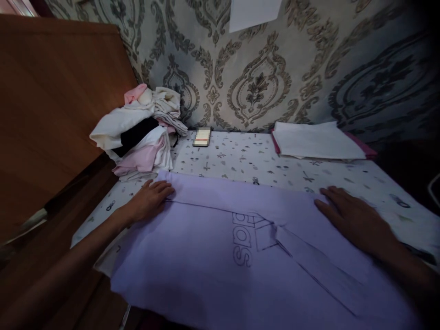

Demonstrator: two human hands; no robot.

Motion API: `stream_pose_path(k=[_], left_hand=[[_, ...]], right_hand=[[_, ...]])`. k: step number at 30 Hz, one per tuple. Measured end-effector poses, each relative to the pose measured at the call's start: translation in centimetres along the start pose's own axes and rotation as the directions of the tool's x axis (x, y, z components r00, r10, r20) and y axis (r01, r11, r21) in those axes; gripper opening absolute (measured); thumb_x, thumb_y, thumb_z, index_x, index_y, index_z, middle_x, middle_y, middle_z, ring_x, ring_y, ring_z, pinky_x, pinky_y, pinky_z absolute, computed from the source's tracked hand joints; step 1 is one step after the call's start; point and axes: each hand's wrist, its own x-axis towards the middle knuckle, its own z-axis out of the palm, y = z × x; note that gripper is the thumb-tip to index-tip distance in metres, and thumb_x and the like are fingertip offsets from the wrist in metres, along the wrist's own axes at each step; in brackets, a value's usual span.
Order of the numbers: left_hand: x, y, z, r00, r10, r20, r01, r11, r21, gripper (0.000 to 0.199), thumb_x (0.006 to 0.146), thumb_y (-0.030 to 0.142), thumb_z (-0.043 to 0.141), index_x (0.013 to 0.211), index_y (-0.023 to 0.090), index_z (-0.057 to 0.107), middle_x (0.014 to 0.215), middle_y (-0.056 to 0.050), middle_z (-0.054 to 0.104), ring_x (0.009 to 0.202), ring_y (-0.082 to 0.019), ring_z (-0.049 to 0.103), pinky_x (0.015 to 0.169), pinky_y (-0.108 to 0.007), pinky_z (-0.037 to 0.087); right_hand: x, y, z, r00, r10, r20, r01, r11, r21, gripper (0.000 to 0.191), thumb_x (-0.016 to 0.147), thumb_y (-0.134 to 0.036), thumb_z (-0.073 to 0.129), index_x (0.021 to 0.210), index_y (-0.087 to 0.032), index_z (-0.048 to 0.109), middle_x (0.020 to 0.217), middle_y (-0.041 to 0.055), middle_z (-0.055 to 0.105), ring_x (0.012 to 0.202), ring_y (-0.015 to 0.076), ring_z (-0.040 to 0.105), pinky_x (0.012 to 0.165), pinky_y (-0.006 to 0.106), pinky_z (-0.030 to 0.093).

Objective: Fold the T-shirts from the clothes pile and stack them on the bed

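A lavender shirt (192,256) lies spread over the near side of the patterned surface, its lower part reaching past the front edge. Dark outlined letters and a logo run sideways near its middle. One side is folded inward, and a sleeve (319,256) slants across the right half. My left hand (151,199) rests flat on the shirt's far left corner, fingers stretched out. On the far right part of the cloth, my right hand (354,217) also lies flat with its fingers extended. Neither hand grips the fabric.
A loose heap of clothes (140,137) stands at the back left beside a wooden panel (58,105). A phone (202,137) lies near the wall. Folded white cloth (316,140) over a dark pink piece sits at the back right, on the patterned sheet (233,158).
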Motion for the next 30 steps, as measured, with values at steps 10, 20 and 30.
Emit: stream_pose_path(k=[10, 20, 30], left_hand=[[1.2, -1.3, -0.5, 0.964, 0.183, -0.191, -0.102, 0.923, 0.372, 0.023, 0.095, 0.01, 0.049, 0.096, 0.018, 0.07, 0.103, -0.011, 0.073, 0.106, -0.026, 0.06, 0.095, -0.043, 0.044], [1.9, 2.2, -1.1, 0.987, -0.11, -0.114, 0.1, 0.991, -0.087, 0.043, 0.102, 0.027, 0.033, 0.137, 0.017, 0.057, 0.138, -0.011, 0.064, 0.128, -0.025, 0.059, 0.112, -0.047, 0.042], [3.8, -2.1, 4.3, 0.98, -0.159, -0.12, 0.159, 0.987, -0.009, 0.072, 0.097, 0.054, 0.025, 0.142, 0.002, 0.046, 0.15, -0.026, 0.049, 0.145, -0.036, 0.04, 0.116, -0.052, 0.037]], right_hand=[[0.2, 0.3, 0.2, 1.0, -0.006, -0.016, 0.006, 1.0, 0.005, 0.074, 0.089, -0.058, 0.026, 0.135, -0.01, 0.059, 0.148, 0.0185, 0.054, 0.14, 0.0328, 0.047, 0.117, 0.049, 0.038], [0.2, 0.6, 0.6, 0.999, -0.034, -0.018, 0.034, 0.999, -0.008, 0.068, 0.094, -0.052, 0.027, 0.136, -0.008, 0.059, 0.149, 0.0209, 0.052, 0.141, 0.0323, 0.047, 0.117, 0.048, 0.038], [-1.0, -1.0, -1.3, 1.0, 0.001, 0.016, -0.004, 0.989, 0.147, 0.058, 0.098, -0.052, 0.041, 0.141, -0.016, 0.056, 0.153, 0.0146, 0.049, 0.147, 0.0306, 0.039, 0.122, 0.049, 0.027]])
